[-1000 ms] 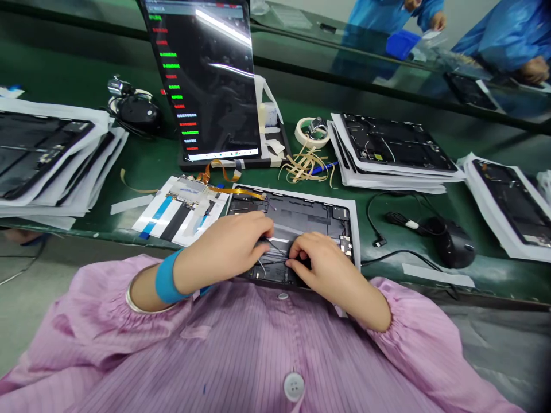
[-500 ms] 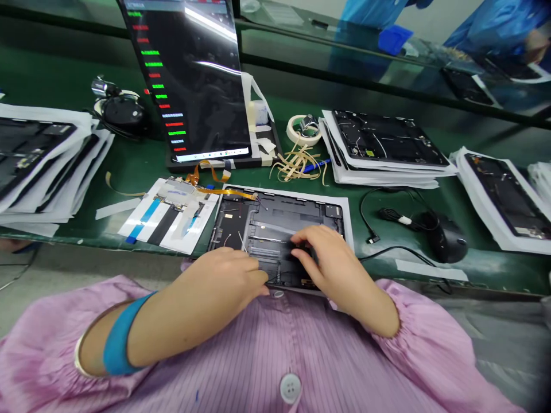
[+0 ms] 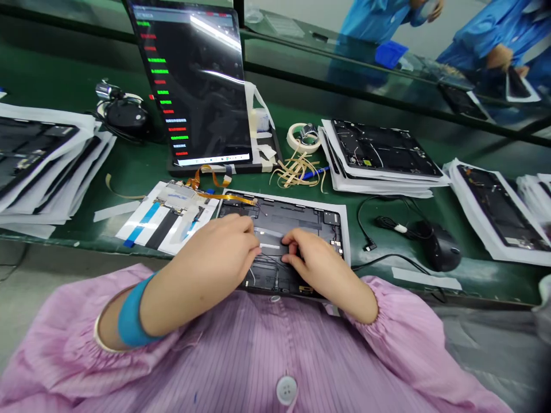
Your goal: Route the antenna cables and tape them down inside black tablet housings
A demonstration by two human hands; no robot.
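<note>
At the table's point(image 3: 150, 178) near edge, a black panel point(image 3: 297, 218) is tended by left hand point(image 3: 226, 246) and right hand point(image 3: 312, 255), fingers curled, grip unclear; an orange ribbon point(image 3: 232, 197) is laid across, a white wire point(image 3: 253, 277) seemingly left loose.

Fairly bright, even light fell over the table point(image 3: 138, 160), while two white streaks of glare crossed the screen point(image 3: 198, 126) towards its far edge, its small lettering point(image 3: 175, 129) blurred.

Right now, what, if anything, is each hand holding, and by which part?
It cannot be told: the left hand and right hand bend over the open black casing, but anything pinched in their fingers is too small to tell.
</note>
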